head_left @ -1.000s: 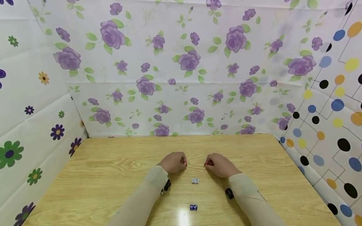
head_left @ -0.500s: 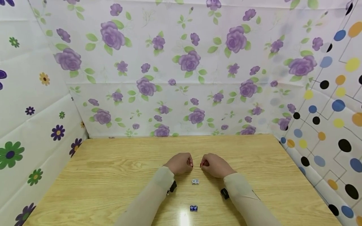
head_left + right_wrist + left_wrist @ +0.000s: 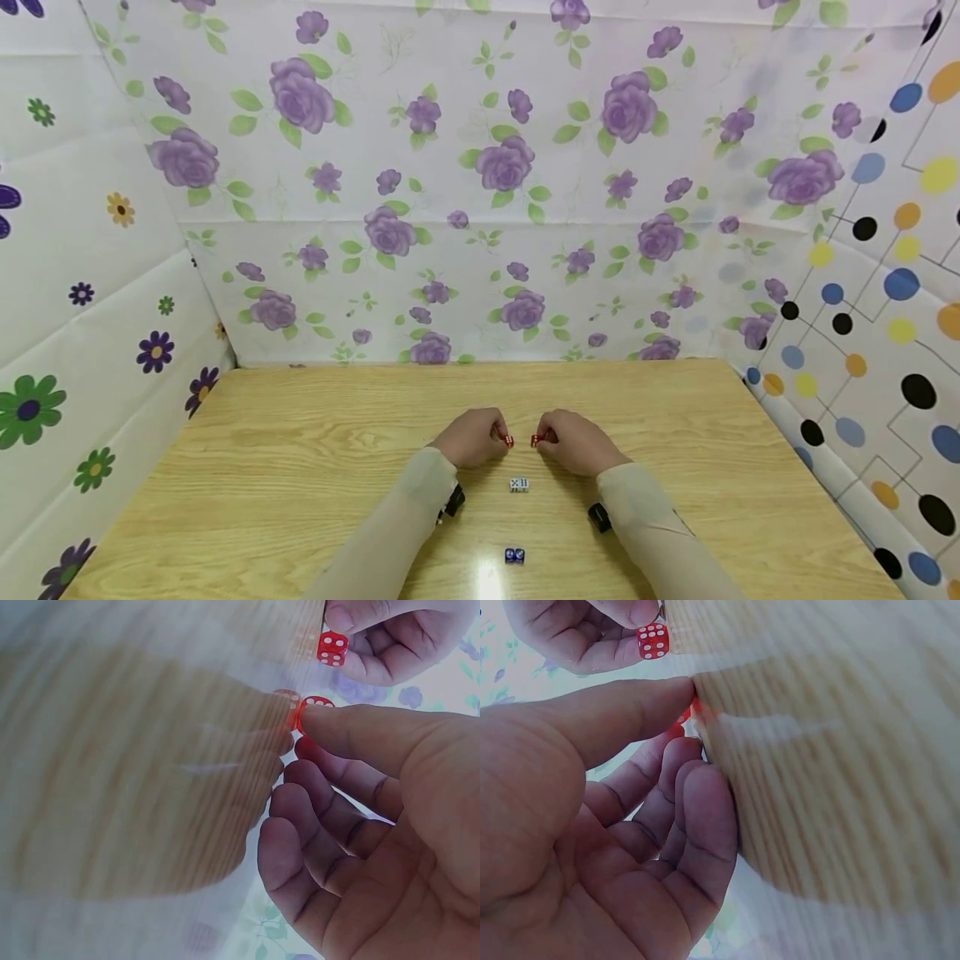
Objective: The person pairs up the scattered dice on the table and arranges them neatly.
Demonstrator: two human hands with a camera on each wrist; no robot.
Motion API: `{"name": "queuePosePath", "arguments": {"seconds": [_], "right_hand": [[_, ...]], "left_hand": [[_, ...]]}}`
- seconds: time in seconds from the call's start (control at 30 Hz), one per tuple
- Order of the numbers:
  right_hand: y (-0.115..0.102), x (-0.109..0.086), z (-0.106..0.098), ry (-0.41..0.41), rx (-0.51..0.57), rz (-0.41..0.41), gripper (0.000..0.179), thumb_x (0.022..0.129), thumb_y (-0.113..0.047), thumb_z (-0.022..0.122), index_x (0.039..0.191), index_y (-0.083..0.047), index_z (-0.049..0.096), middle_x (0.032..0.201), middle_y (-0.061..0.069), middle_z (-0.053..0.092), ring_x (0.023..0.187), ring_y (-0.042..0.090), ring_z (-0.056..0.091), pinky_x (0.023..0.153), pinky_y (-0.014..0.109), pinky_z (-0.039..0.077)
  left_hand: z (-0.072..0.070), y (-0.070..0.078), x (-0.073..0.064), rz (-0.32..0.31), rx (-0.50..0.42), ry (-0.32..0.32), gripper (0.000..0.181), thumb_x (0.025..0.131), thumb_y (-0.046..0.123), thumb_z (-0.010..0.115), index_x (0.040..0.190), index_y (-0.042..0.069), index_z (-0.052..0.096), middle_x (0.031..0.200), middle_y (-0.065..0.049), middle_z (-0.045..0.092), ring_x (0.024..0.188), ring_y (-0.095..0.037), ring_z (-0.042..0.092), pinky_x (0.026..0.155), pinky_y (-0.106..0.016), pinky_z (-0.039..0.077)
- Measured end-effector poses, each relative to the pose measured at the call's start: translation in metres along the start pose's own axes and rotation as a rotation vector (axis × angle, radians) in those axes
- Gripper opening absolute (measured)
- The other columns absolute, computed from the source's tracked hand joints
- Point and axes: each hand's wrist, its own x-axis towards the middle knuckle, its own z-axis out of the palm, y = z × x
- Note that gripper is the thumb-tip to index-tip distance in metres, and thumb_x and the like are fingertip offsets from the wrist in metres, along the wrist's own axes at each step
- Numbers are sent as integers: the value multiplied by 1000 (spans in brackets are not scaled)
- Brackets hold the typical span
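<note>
My left hand (image 3: 471,437) pinches a red die (image 3: 509,441) between thumb and forefinger, right at the tabletop. Facing it across a small gap, my right hand (image 3: 577,443) grips another red die (image 3: 535,441) the same way. In the left wrist view, the left thumb mostly covers its own die, while the right hand's die (image 3: 653,641) shows white pips. From the right wrist, the top of the right die (image 3: 318,702) peeks out behind the thumb. Nearer to me, two white dice (image 3: 519,484) sit side by side between the wrists.
Two blue dice (image 3: 514,556) stand side by side closer to the front of the wooden table (image 3: 300,467). Flowered cloth (image 3: 450,275) rises behind the far edge, with patterned cloths at both sides. A black wrist device (image 3: 600,517) sits under the right cuff.
Both hands have come toward each other along the table, narrowing the gap between the two red dice. The white and blue dice stay in place.
</note>
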Motion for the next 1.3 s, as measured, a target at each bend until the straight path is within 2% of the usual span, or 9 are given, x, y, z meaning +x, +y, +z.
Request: {"name": "queuePosePath", "arguments": {"seconds": [0.17, 0.37, 0.53, 0.77, 1.1, 1.3], "right_hand": [[-5, 0, -3, -8, -16, -17, 6, 88, -21, 68, 86, -19, 63, 77, -8, 56, 67, 9, 50, 64, 30, 43], [-11, 1, -3, -19, -35, -11, 6, 88, -22, 69, 87, -19, 65, 77, -8, 56, 67, 9, 51, 64, 30, 44], [-15, 3, -4, -19, -41, 4, 7, 87, -23, 69, 85, -19, 64, 75, -8, 55, 66, 9, 50, 62, 30, 43], [-16, 5, -3, -9, -43, -25, 5, 87, -19, 69, 86, -17, 64, 76, -7, 56, 67, 10, 50, 63, 31, 43], [-15, 7, -1, -23, -49, -19, 5, 87, -19, 69, 87, -17, 64, 78, -7, 56, 68, 10, 50, 64, 31, 44], [-14, 9, 0, -32, -46, -9, 6, 87, -19, 69, 89, -16, 64, 79, -6, 56, 69, 11, 50, 65, 32, 44]], "left_hand": [[1, 2, 2, 17, 42, -4, 10, 87, 19, 68, 88, 17, 58, 78, 9, 58, 66, -11, 51, 63, -28, 44], [1, 8, 3, 26, 68, -11, 8, 88, 18, 67, 91, 15, 60, 79, 9, 57, 68, -10, 52, 66, -28, 44], [2, 13, 4, 35, 65, -13, 8, 88, 16, 67, 92, 14, 60, 79, 7, 58, 67, -11, 51, 65, -28, 44], [5, 13, 9, 37, 62, -13, 7, 89, 17, 66, 91, 15, 60, 77, 8, 57, 66, -10, 51, 63, -27, 44], [7, 12, 13, 30, 78, -18, 8, 88, 17, 67, 93, 15, 60, 79, 9, 57, 67, -10, 52, 63, -27, 44], [7, 13, 13, -3, 48, -21, 16, 87, 17, 68, 101, 12, 60, 80, 5, 57, 67, -13, 53, 64, -29, 45]]}}
